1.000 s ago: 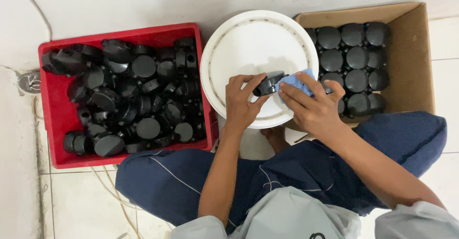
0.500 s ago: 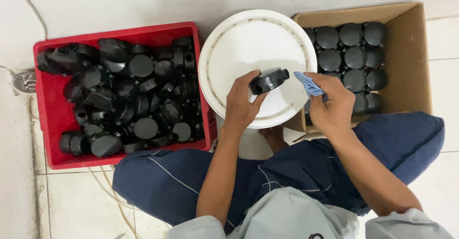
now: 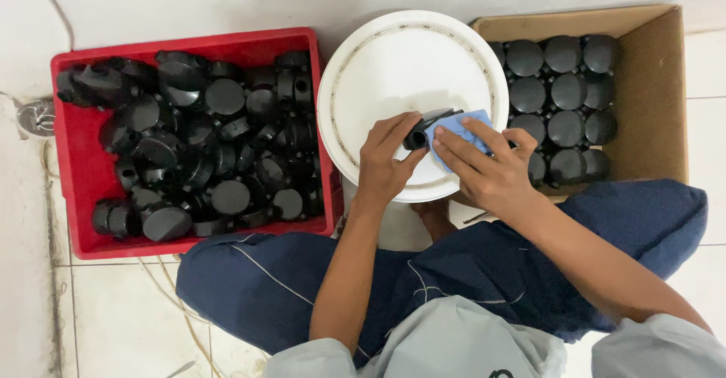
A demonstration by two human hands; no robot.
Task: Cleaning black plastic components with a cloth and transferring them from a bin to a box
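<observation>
I sit on the floor with my legs crossed, in dark blue pants (image 3: pixel 302 287) with thin white lines. My two bare arms reach out from my grey sleeves, over my knees, to the white bucket lid (image 3: pixel 393 60) in front of me.

My left hand (image 3: pixel 386 162) is bent at the wrist with the back of it facing up. Its fingers are closed around a small black round part (image 3: pixel 420 130). I hold the part just above the lid, near the edge that is close to me. My thumb is on the right side of the part and my other fingers curl over the top.

My right hand (image 3: pixel 491 170) comes in from the right side. Its fingers are stretched out long and flat. They press a blue cloth (image 3: pixel 456 130) against the black part. The cloth touches the part, and my two hands are just beside each other.

Left of the lid is a red crate (image 3: pixel 72 196). It is full of black round parts, all jumbled up in a heap.

Right of the lid is a brown cardboard box (image 3: pixel 650 98). The black parts in it stand in neat rows, packed close.

Behind it all are white floor tiles and a white wall.
</observation>
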